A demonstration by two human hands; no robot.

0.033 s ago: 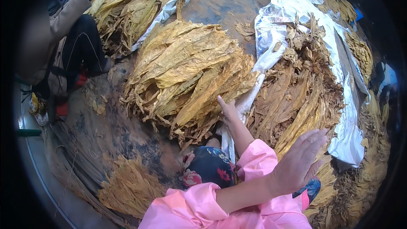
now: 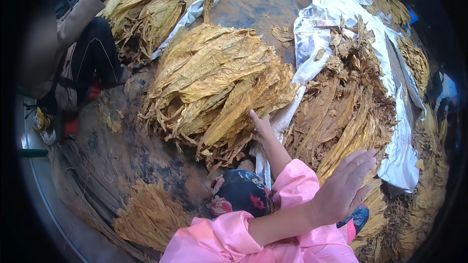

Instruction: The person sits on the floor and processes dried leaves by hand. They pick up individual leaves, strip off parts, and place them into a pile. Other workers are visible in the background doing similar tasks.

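My arms are crossed in pink sleeves. My left hand point(image 2: 343, 187) reaches over to the right, raised with its fingers stretched out and nothing in it. Below it lies a brown heap of dried leaves point(image 2: 336, 117). My right hand point(image 2: 263, 126) is at the lower right edge of a big stack of yellow dried leaves point(image 2: 219, 73), which look like tobacco. One finger points toward the stack and another stands apart; whether they touch the leaves, I cannot tell. No leaf shows in that hand.
White plastic sheeting point(image 2: 336, 0) runs along the brown heap. Another leaf pile point(image 2: 151, 14) lies at the far left, beside a person in dark trousers point(image 2: 97, 48). A smaller leaf bundle point(image 2: 148, 214) rests near left on the dark ground cloth point(image 2: 141, 151). My flowered knee point(image 2: 241, 192) is below the stack.
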